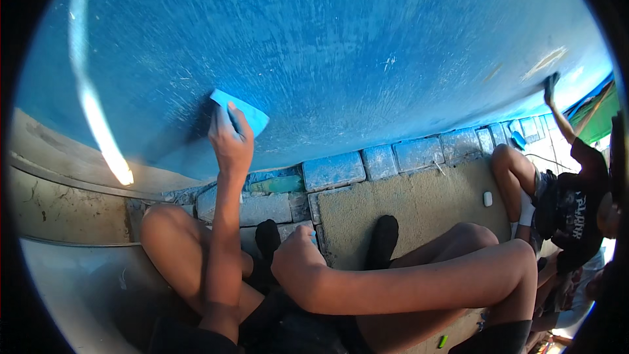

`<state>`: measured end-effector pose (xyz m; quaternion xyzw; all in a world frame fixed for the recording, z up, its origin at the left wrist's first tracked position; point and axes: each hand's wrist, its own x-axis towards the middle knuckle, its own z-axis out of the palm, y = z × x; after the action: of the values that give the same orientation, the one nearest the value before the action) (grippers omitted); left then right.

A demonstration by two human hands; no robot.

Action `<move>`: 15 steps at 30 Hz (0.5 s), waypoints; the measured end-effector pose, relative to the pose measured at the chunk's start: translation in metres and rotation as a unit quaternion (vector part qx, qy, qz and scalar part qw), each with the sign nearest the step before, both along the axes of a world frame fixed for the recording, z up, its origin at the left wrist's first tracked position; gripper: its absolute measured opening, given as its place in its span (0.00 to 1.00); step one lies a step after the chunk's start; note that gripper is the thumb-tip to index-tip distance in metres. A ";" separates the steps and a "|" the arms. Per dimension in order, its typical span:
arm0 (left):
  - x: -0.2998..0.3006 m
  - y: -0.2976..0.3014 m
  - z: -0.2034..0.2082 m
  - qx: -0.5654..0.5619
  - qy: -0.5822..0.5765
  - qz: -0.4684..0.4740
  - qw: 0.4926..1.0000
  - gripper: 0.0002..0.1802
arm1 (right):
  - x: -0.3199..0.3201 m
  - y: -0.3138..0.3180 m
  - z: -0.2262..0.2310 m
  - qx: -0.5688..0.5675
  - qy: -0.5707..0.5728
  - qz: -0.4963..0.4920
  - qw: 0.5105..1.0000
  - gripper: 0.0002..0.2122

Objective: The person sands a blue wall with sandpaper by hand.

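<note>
My left hand (230, 139) is raised and presses a light blue rectangular pad (240, 111) flat against a big curved blue painted surface (341, 46) that fills the upper view. My right hand (298, 259) is low, between my bent knees, with its fingers curled; a small pale bit shows at its fingertips, and I cannot tell what it is. My bare legs and black socks (383, 239) rest on blue-stained blocks (334, 170) below the blue surface.
Another person (567, 203) in a black shirt crouches at the right, an arm stretched up to the blue surface with a dark pad (550, 85). A sandy mat (419, 203) carries a small white object (487, 198). A pale curved rim (72, 269) lies at the left.
</note>
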<state>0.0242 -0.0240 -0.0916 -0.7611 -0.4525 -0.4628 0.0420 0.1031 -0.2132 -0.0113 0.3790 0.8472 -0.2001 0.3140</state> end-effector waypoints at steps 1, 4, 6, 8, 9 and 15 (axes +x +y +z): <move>0.002 -0.002 0.009 0.006 -0.022 0.015 1.000 0.10 | 0.001 0.000 0.001 0.003 -0.001 -0.005 1.000 0.18; 0.008 0.000 -0.042 -0.026 -0.023 0.001 0.999 0.09 | 0.009 0.004 0.004 0.000 -0.015 0.001 1.000 0.18; -0.001 -0.003 -0.097 -0.035 0.053 0.004 0.998 0.09 | 0.006 0.005 0.006 -0.002 -0.020 0.027 0.999 0.19; -0.008 -0.003 -0.134 -0.078 0.050 -0.026 0.995 0.09 | 0.005 0.003 0.000 0.015 -0.021 0.019 0.999 0.20; -0.005 -0.002 -0.142 -0.126 0.046 -0.067 0.989 0.08 | 0.005 0.003 -0.002 0.017 -0.025 0.025 0.999 0.20; 0.021 -0.005 -0.025 -0.074 -0.004 -0.052 0.996 0.09 | 0.003 0.003 0.000 -0.002 0.011 -0.013 1.000 0.20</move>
<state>0.0453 -0.0293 -0.1170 -0.7827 -0.4457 -0.4325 -0.0408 0.1062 -0.2097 -0.0112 0.3874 0.8451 -0.2097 0.3030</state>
